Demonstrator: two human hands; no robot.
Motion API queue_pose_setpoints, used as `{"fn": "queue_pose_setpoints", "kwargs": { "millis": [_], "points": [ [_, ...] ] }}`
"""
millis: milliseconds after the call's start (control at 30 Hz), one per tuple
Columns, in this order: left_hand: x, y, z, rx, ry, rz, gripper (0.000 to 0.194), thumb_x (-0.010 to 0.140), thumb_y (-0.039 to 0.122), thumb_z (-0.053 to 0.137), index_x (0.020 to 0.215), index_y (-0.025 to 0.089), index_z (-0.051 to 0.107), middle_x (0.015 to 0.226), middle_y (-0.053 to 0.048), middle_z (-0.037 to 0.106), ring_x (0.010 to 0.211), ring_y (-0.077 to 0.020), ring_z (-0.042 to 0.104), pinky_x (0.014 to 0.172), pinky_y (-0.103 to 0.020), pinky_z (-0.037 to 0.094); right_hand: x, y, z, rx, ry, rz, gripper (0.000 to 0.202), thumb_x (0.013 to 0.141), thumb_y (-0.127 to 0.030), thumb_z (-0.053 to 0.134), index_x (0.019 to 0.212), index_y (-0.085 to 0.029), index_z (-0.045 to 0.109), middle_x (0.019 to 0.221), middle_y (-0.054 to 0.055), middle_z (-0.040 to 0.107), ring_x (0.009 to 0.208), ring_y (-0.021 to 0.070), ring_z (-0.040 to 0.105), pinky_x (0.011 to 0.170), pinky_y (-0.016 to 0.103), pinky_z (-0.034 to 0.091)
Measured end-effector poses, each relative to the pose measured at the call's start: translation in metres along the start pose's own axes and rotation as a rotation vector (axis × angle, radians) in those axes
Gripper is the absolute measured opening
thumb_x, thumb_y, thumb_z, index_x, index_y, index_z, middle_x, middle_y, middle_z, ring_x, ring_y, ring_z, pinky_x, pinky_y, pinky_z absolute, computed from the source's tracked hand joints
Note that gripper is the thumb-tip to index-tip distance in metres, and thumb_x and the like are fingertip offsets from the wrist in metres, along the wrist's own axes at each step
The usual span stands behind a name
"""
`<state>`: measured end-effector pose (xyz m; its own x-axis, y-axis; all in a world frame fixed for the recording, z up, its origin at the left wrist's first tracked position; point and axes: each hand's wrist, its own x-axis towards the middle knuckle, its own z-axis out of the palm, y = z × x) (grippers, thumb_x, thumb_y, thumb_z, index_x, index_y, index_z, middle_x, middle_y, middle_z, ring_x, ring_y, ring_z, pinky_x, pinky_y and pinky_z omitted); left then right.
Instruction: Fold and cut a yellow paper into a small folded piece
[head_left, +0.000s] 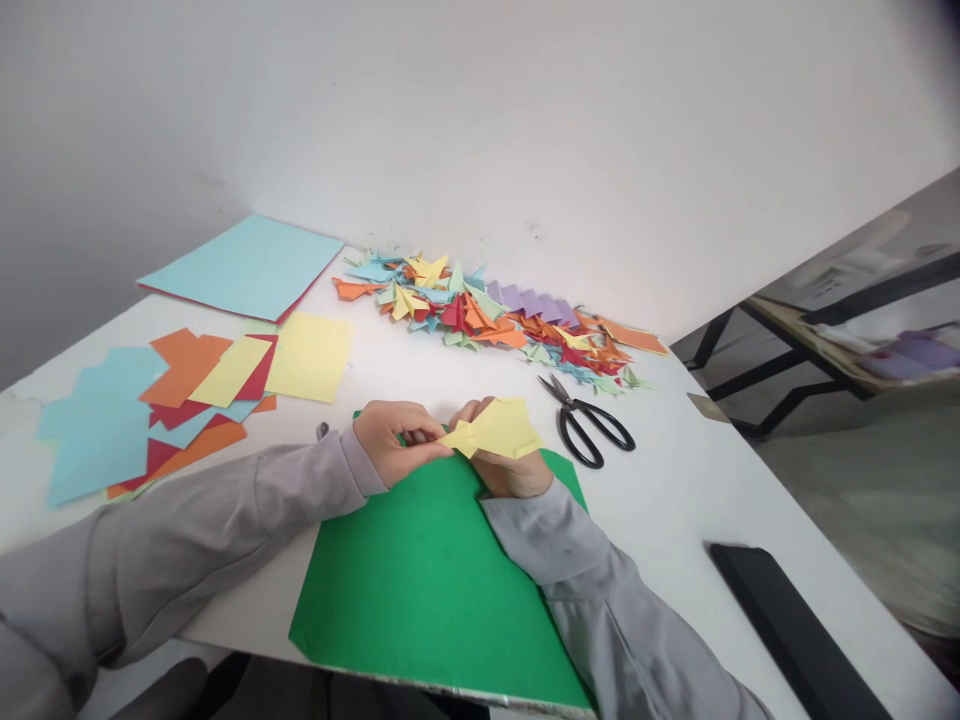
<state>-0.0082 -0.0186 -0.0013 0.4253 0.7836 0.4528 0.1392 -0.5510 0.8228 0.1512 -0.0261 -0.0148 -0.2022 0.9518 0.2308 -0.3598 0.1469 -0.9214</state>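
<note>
A partly folded piece of yellow paper is held between my hands, above the far part of a green board. My left hand pinches its narrow pointed end between thumb and fingers. From the right, my right hand grips the wider part from beneath, its fingers partly hidden behind the paper. Just right of my hands lie black-handled scissors, blades pointing away to the upper left.
Many folded paper pieces form a long pile near the wall. Coloured sheets overlap at left, with large blue paper behind. A black bar-shaped object lies at the right table edge.
</note>
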Motion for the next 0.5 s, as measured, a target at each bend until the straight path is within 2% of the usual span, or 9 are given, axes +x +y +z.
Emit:
{"fn": "queue_pose_setpoints", "kwargs": {
  "millis": [167, 300, 500],
  "points": [
    [0.0012, -0.0006, -0.0019, 0.017, 0.019, 0.009, 0.010, 0.064, 0.022, 0.064, 0.061, 0.012, 0.065, 0.053, -0.003, 0.061, 0.045, -0.0079, 0.052, 0.045, -0.019, 0.044, 0.0012, -0.0007, 0.0001, -0.012, 0.015, 0.011, 0.031, 0.046, -0.029, 0.078, 0.062, -0.021, 0.053, 0.061, -0.003, 0.051, 0.057, 0.0137, 0.049, 0.054, 0.029, 0.040],
    [0.0014, -0.0047, -0.0014, -0.010, 0.003, -0.028, 0.014, 0.061, 0.023, 0.067, 0.066, 0.011, 0.065, 0.056, -0.004, 0.062, 0.047, -0.0084, 0.052, 0.045, -0.019, 0.044, 0.0024, -0.0021, 0.0003, 0.074, 0.061, 0.014, 0.035, 0.043, -0.031, 0.078, 0.064, -0.022, 0.052, 0.061, -0.004, 0.048, 0.056, 0.0132, 0.048, 0.053, 0.028, 0.040],
    [-0.0001, -0.0040, -0.0001, -0.057, -0.026, -0.030, 0.012, 0.066, 0.021, 0.062, 0.063, 0.010, 0.064, 0.051, -0.004, 0.060, 0.043, -0.0086, 0.053, 0.043, -0.019, 0.043, 0.0034, 0.0011, -0.0035, 0.084, 0.024, 0.010, 0.038, 0.043, -0.035, 0.078, 0.060, -0.022, 0.047, 0.058, -0.004, 0.046, 0.057, 0.0140, 0.048, 0.052, 0.029, 0.040]
  ]
}}
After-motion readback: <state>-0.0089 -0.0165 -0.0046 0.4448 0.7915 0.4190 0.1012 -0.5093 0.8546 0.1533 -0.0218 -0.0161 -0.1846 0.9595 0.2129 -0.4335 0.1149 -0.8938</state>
